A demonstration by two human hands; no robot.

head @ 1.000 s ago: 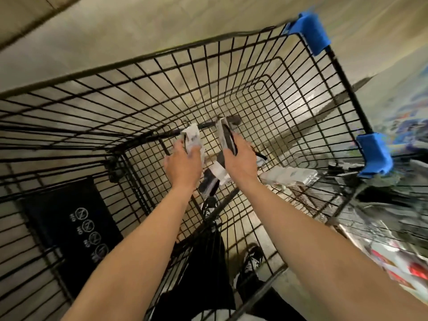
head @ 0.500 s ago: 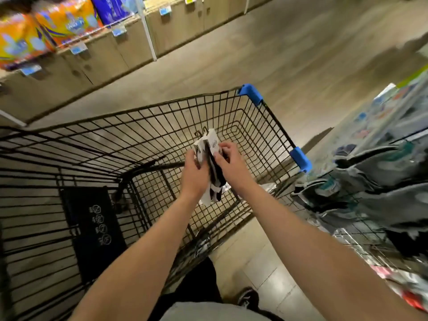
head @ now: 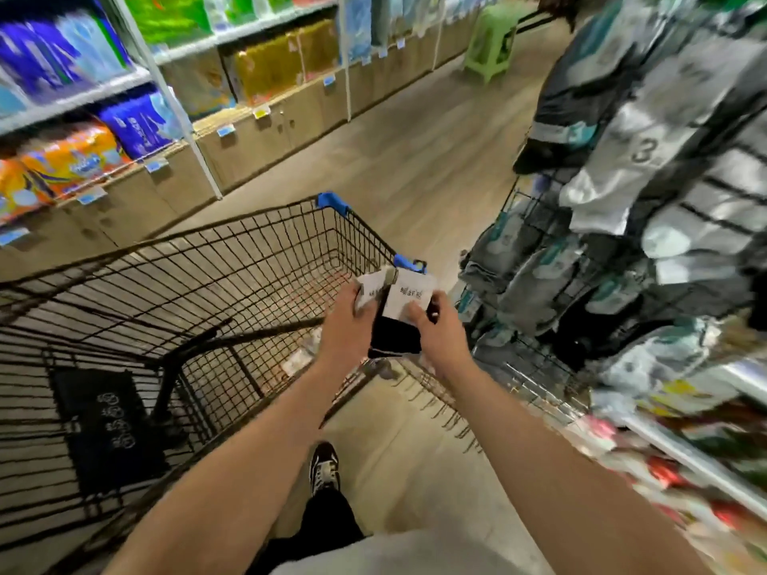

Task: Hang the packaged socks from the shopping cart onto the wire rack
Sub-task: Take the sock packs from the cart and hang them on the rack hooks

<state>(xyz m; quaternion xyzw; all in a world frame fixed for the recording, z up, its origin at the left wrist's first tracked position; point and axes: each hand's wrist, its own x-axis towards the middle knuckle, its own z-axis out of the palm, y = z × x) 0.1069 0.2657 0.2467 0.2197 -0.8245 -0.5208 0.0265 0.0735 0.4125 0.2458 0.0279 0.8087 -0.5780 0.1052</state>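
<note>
Both my hands hold packaged socks [head: 394, 325], black socks with white paper labels, above the right rim of the black wire shopping cart [head: 232, 259]. My left hand [head: 344, 325] grips the left label. My right hand [head: 440, 329] pinches the right label with its thumb on the paper. The wire rack [head: 535, 363] stands just right of my hands, hung with several blurred sock packs [head: 647, 168]. More packs lie on the cart floor [head: 299, 359], blurred.
Store shelves with bright bagged goods [head: 74, 151] line the left side of the aisle. A green plastic stool [head: 492, 39] stands far ahead. Shelved goods [head: 685, 462] sit low on the right. My shoe [head: 324, 471] is on the tiled floor beside the cart.
My hands lifted the sock packs out of the cart, brought them together and moved them right toward the rack. The view rose from the cart floor to the aisle.
</note>
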